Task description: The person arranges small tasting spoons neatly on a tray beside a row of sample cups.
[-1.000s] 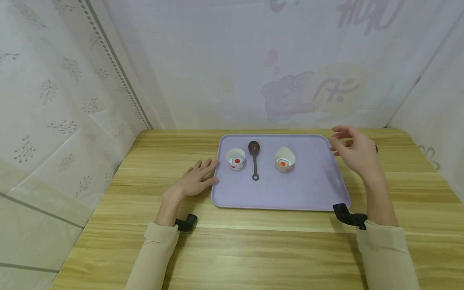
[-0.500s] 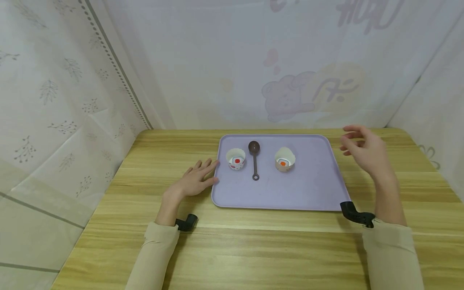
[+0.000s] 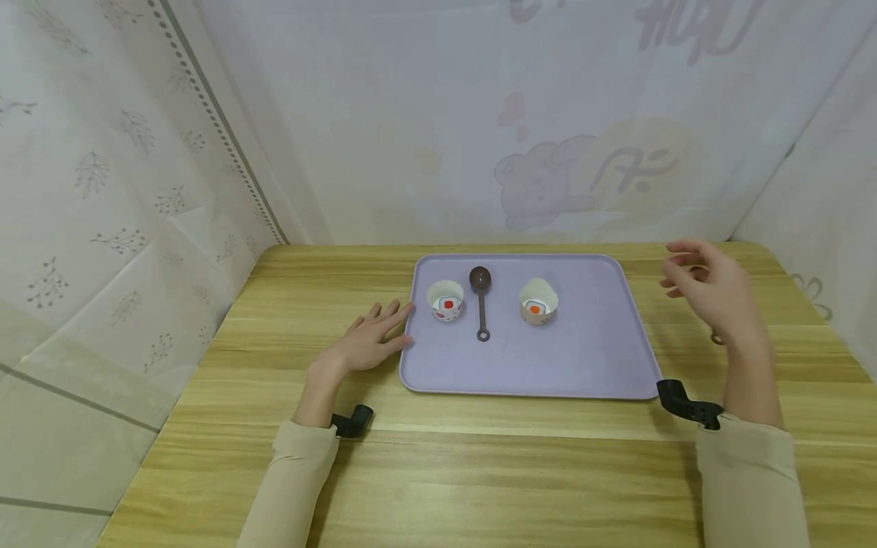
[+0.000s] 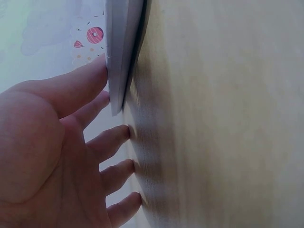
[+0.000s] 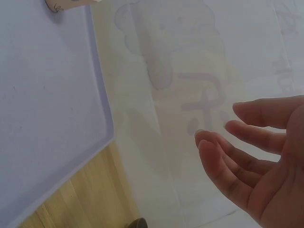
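My left hand (image 3: 363, 342) lies beside the left edge of a lilac tray (image 3: 582, 358). In the left wrist view its thumb (image 4: 76, 88) touches the tray's rim and other fingertips rest on the tabletop. My right hand (image 3: 715, 297) hovers right of the tray, fingers loosely bent and holding nothing. On the tray stand a small printed paper cup (image 3: 445, 313) with a red mark inside and a tan paper cup (image 3: 537, 313) with an orange mark inside. Between them lies a brown measuring spoon (image 3: 482, 301), its ring end toward me.
Mostly hidden behind the right hand is a brown thing with a ring end (image 3: 717, 337). A dark rounded tip (image 5: 138, 223) shows at the bottom of the right wrist view. The wooden table (image 3: 479, 479) ends at pale curtains (image 3: 384, 152).
My right hand has moved rightward, away from the tray's right edge, uncovering a small ring end by the wrist. The left hand, tray, cups and spoon stay where they were.
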The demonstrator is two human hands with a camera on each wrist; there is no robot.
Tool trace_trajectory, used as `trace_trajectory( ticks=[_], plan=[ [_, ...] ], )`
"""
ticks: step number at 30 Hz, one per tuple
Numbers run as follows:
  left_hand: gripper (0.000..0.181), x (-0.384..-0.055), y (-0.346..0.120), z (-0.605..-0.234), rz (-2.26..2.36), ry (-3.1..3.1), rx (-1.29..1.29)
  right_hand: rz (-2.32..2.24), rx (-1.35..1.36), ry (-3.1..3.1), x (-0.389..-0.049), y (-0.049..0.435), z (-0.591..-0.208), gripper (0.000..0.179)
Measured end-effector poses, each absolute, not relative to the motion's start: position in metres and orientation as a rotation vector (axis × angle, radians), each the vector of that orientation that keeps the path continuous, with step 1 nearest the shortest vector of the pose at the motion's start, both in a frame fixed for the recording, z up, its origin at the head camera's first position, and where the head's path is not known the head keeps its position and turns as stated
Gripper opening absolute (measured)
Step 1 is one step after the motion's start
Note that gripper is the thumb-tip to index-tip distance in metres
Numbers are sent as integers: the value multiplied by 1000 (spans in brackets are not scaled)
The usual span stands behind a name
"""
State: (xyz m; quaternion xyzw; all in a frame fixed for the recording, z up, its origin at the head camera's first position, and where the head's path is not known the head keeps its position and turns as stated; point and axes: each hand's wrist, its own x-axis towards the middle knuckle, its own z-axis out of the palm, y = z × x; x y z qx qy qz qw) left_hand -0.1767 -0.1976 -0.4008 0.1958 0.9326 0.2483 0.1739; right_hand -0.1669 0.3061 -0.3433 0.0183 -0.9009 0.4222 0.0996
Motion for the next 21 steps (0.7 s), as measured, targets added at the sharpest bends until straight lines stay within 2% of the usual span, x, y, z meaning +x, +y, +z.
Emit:
trace_trajectory(
  ticks=[6, 21],
  plan=[
    [67, -176, -198, -401, 698, 2647, 555, 1210, 40, -2716, -166, 313, -346, 52],
    [66, -177, -198, -401, 700, 2646, 560, 1257, -64, -2702, -166, 332, -356, 53]
  ],
)
